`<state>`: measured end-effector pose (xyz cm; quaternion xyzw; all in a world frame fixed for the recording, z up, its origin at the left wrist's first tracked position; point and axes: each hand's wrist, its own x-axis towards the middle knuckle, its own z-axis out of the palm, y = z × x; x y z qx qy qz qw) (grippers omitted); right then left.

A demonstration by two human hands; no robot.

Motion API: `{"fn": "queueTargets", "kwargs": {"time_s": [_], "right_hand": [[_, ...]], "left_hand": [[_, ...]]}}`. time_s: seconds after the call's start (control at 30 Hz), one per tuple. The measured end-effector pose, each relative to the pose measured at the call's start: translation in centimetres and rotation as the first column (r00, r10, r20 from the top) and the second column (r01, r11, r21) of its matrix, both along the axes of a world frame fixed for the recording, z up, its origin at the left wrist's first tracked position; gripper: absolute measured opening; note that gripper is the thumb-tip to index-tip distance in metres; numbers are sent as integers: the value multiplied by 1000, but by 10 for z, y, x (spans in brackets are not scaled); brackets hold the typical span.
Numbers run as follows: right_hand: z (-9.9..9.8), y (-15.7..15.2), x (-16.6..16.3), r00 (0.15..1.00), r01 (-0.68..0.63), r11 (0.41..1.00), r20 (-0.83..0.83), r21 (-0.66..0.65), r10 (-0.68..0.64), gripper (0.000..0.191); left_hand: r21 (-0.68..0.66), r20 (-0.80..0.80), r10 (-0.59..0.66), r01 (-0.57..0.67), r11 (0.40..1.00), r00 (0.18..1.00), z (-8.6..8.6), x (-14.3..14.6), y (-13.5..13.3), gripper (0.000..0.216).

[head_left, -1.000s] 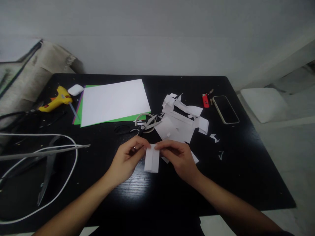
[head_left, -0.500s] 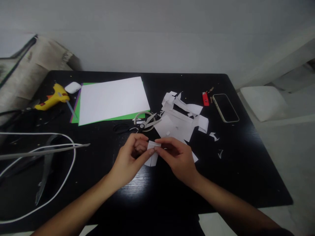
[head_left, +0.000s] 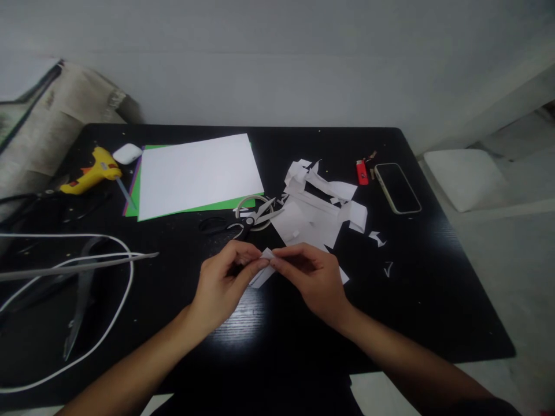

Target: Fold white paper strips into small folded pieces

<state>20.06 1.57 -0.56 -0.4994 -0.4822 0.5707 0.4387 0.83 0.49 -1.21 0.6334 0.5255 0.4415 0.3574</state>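
A small folded piece of white paper (head_left: 262, 278) is pinched between both hands above the front middle of the table. My left hand (head_left: 223, 283) grips its left side between thumb and fingers. From the right, my right hand (head_left: 315, 281) pinches the upper edge with thumb and forefinger. Fingers cover much of the paper, so its full shape is hidden. Just beyond the hands lie open scissors (head_left: 250, 221) across a roll of tape (head_left: 237, 209). White paper scraps (head_left: 318, 222) are heaped behind my right hand.
White sheets (head_left: 199, 176) rest on green paper (head_left: 208, 207) at the back left. Nearby are a yellow glue gun (head_left: 93, 173) and a white case (head_left: 127, 153). White cable (head_left: 125, 289) loops at left. A red lighter (head_left: 362, 173) and phone (head_left: 398, 188) lie right on the black table (head_left: 433, 300).
The folded paper has tilted, its lower end swinging left, and less of it shows. My left hand's fingers have closed in around it. My right hand has barely moved.
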Motion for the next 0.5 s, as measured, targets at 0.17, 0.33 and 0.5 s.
{"fn": "queueTargets", "kwargs": {"time_s": [0.17,0.33,0.5], "right_hand": [[1,-1,-1,1000,19,1000,-14,18,-19,7],[2,-2,-2,1000,27,999,-11,32,-27,7],[2,-3,-3,999,29,999,-27,34,-28,8]], "left_hand": [[-6,-8,34,-34,999,999,0,2,0,8],[-75,41,25,-22,997,999,0,4,0,9],[-71,0,-17,17,997,1000,5,4,1,5]]}}
